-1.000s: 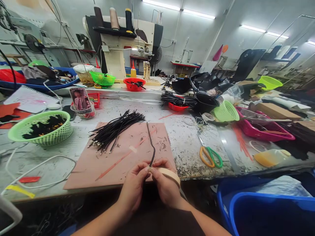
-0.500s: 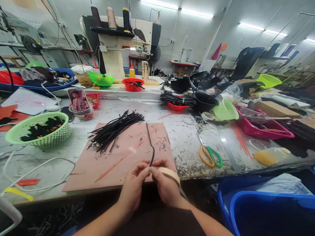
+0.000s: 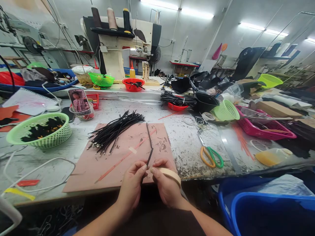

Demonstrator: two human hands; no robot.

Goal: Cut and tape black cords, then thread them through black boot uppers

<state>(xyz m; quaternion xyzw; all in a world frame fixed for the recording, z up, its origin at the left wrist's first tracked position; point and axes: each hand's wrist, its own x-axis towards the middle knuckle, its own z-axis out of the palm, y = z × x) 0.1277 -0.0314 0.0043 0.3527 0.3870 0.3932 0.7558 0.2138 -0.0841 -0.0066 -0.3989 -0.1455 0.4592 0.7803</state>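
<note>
My left hand (image 3: 133, 185) pinches the near end of a black braided cord (image 3: 149, 144) that runs away from me over a pink mat (image 3: 118, 160). My right hand (image 3: 165, 183) sits close beside it, fingers closed on a roll of beige tape (image 3: 169, 173) worn round the hand, fingertips next to the cord end. A pile of several black cords (image 3: 114, 130) lies on the mat's far left part.
A green basket (image 3: 39, 131) with dark pieces stands left, a phone (image 3: 76, 100) behind it. Orange-and-green scissors (image 3: 211, 156) lie right of the mat, near a pink tray (image 3: 265, 126). Blue bins (image 3: 268, 206) are at the lower right. A sewing machine (image 3: 118, 42) stands at the back.
The cord's near end has slipped a little to the left and now shows a straighter line. The two hands stay almost in place at the mat's front edge.
</note>
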